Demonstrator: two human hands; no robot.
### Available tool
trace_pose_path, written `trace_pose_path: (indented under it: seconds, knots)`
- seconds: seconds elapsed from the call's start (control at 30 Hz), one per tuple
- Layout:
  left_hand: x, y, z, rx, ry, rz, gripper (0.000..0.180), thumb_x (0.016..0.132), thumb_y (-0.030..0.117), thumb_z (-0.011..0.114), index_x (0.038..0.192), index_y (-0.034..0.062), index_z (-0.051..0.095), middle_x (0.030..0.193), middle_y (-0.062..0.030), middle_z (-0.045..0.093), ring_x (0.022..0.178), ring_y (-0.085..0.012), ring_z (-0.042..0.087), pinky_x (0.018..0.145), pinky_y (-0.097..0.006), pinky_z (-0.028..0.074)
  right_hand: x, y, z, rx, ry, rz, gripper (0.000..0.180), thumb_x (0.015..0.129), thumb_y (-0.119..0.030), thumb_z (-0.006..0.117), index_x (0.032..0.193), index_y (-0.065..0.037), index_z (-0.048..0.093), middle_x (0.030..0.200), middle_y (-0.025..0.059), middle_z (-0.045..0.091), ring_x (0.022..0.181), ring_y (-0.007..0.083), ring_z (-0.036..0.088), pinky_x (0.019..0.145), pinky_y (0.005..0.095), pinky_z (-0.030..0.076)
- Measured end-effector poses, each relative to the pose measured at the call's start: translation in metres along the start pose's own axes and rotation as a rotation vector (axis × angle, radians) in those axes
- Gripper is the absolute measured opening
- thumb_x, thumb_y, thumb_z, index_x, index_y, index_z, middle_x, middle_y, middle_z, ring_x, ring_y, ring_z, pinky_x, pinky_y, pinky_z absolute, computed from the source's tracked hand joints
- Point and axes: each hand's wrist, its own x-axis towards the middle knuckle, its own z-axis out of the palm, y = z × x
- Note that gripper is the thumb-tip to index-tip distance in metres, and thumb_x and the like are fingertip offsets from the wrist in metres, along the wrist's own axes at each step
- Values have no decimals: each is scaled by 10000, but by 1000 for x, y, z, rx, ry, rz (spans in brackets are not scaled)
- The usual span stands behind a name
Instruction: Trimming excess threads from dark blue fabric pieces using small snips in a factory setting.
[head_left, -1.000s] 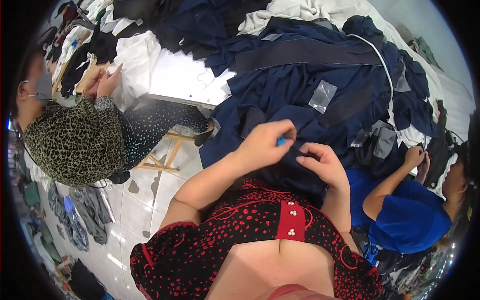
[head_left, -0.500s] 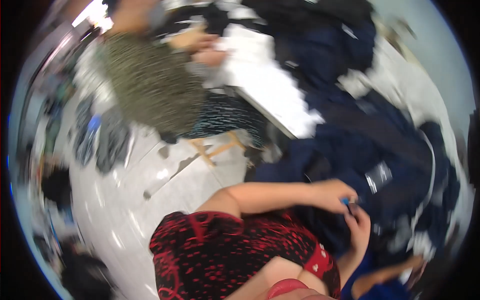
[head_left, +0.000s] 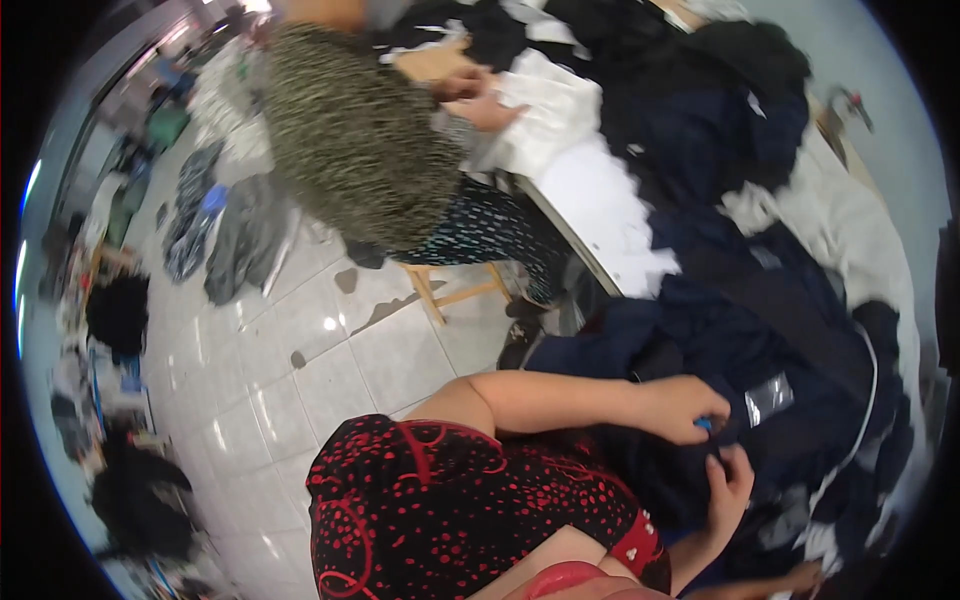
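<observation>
My left hand (head_left: 690,408) is closed round a small blue object (head_left: 704,424); only a bit of it shows between the fingers, so its kind is unclear. Just below it, my right hand (head_left: 732,484) has its fingertips bent and pinching a fold of dark cloth. Both hands are close together over a heap of navy garments (head_left: 680,335). A small clear plastic packet (head_left: 768,398) lies on the cloth to the right of my left hand.
Across the table a person in a fuzzy olive top (head_left: 360,135) handles white cloth (head_left: 550,105). Their wooden stool (head_left: 465,290) stands on the tiled floor (head_left: 330,380). Grey bundles (head_left: 240,240) lie at left. Another person's arm (head_left: 770,583) reaches in at lower right.
The view has shifted and sharpened, so the scene sits further right and lower. My hands remain close together at the cloth, with the right fingers slightly lower and apart from the left hand.
</observation>
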Motion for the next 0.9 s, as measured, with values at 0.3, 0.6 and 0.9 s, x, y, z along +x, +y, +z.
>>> trace_pose_path:
  seconds: [0.3,0.6,0.9]
  knots:
    - [11,11,-2,85,-24,-24,108,745,32,605,836,11,552,749,-104,559,688,-239,574,636,-310,459,22,-44,-5,-585,31,-182,126,690,-65,661,812,-39,642,842,100,529,805,272,565,696,340,467]
    - [1,24,30,154,16,55,158,734,-54,609,870,4,549,762,-113,540,667,-253,575,590,-300,454,21,-33,-1,-337,204,-32,175,778,-28,576,910,-68,684,717,52,611,633,154,588,581,293,464]
    - [-4,29,43,42,-143,54,294,767,-16,605,1060,-1,595,1024,-147,615,883,-257,618,734,-289,492,22,9,13,1031,179,122,235,842,-5,465,1036,18,596,965,82,633,853,112,614,724,232,501]
